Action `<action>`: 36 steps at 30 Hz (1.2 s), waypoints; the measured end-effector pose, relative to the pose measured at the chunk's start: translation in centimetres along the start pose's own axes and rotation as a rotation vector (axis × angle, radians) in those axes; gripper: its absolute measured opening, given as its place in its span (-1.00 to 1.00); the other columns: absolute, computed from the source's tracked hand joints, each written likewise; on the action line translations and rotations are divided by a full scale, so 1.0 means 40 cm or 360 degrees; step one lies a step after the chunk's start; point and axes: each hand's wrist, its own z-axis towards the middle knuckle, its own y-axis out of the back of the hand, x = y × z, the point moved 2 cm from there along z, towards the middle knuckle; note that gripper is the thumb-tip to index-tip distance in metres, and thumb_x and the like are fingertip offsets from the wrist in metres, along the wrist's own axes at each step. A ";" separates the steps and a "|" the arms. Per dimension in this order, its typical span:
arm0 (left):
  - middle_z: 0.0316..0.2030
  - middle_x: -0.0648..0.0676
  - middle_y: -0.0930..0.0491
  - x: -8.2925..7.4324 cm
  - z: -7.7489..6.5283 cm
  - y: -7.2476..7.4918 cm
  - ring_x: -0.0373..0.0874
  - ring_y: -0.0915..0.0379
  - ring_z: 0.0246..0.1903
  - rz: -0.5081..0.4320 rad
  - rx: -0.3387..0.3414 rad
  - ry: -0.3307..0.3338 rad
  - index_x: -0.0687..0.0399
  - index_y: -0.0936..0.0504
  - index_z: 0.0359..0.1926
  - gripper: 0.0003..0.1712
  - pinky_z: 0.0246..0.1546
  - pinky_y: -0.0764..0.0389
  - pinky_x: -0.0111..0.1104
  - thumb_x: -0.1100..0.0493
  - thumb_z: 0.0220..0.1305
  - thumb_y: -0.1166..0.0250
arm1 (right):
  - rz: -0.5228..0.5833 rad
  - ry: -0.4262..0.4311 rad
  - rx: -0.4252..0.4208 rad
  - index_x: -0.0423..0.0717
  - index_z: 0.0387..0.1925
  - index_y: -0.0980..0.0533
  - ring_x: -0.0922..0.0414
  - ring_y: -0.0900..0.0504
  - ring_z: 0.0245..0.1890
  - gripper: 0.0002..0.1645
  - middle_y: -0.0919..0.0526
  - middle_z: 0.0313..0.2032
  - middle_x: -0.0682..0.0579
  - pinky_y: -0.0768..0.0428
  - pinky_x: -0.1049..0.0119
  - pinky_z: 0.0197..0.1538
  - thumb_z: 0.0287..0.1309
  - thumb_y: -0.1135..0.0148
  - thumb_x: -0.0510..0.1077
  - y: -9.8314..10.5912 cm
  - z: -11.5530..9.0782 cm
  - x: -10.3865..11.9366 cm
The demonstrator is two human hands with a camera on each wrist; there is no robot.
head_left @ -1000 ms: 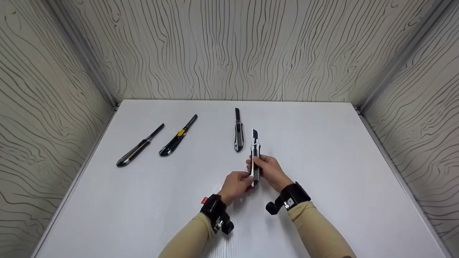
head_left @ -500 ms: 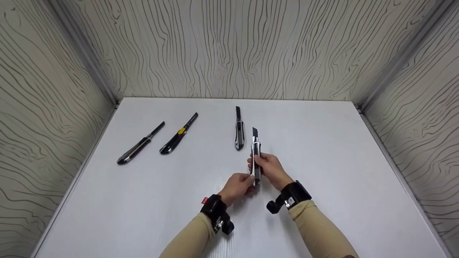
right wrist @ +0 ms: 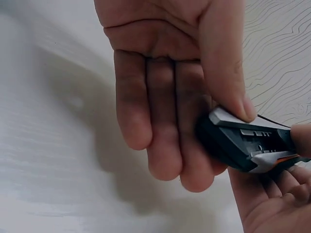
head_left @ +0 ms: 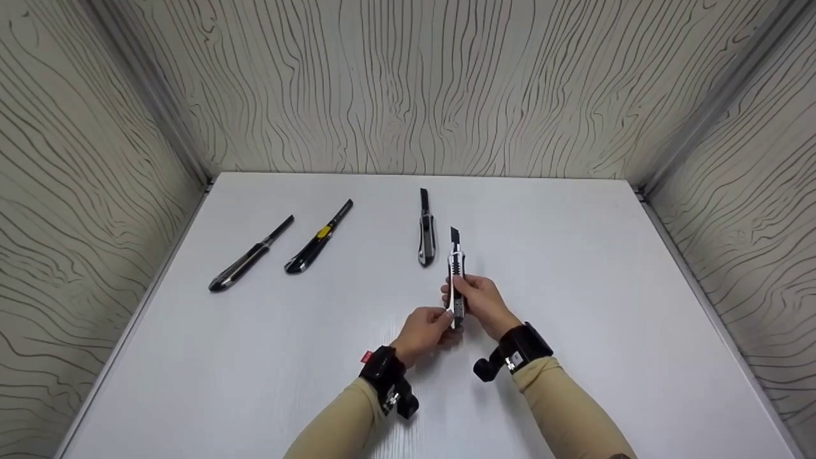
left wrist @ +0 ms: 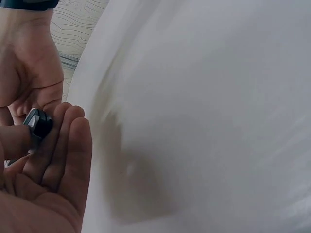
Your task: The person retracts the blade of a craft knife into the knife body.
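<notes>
"What's at twelve o'clock?"
"The back wall [head_left: 395, 83], pale with dark wavy grain lines."
"The sides?"
"Matching left wall [head_left: 57, 191] at nine, right wall [head_left: 758, 191] at three; grey corner strips [head_left: 146, 89] at ten and two."
"Between?"
"A white table [head_left: 586, 280], lightly glossy, widening toward six."

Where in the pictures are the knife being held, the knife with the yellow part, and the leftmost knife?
Held knife [head_left: 456, 263], head view: far end of its handle.
Yellow-marked knife [head_left: 324, 232], head view: its yellow part.
Leftmost knife [head_left: 250, 256], head view: upper half of its handle.
</notes>
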 end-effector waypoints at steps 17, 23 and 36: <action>-0.33 0.37 -0.71 0.006 0.002 -0.001 -0.11 -0.61 -0.48 0.0019 -0.0002 0.0046 0.40 -0.67 -0.23 -0.63 -0.44 -0.63 -0.33 0.15 0.45 -0.07 | -0.0081 0.0040 0.0031 -0.43 0.11 -0.43 0.20 -0.68 -0.26 -0.55 -0.69 -0.19 -0.06 -0.64 0.38 -0.14 0.43 -0.02 -0.11 0.000 -0.005 -0.001; -0.33 0.34 -0.71 0.002 0.002 -0.001 -0.09 -0.62 -0.46 0.0039 0.0011 0.0060 0.38 -0.67 -0.24 -0.63 -0.42 -0.65 -0.31 0.15 0.44 -0.06 | -0.0068 0.0055 0.0048 -0.44 0.12 -0.41 0.20 -0.67 -0.25 -0.58 -0.69 -0.19 -0.07 -0.64 0.37 -0.12 0.42 -0.01 -0.18 0.004 -0.006 -0.002; -0.35 0.37 -0.70 -0.002 -0.004 0.006 -0.03 -0.64 -0.47 0.0031 -0.0019 0.0020 0.42 -0.66 -0.28 -0.65 -0.43 -0.68 -0.26 0.19 0.42 -0.08 | -0.0094 0.0005 0.0014 -0.38 0.15 -0.41 0.17 -0.68 -0.24 -0.62 -0.68 -0.09 -0.17 -0.65 0.28 -0.07 0.39 0.00 -0.26 -0.006 -0.003 -0.005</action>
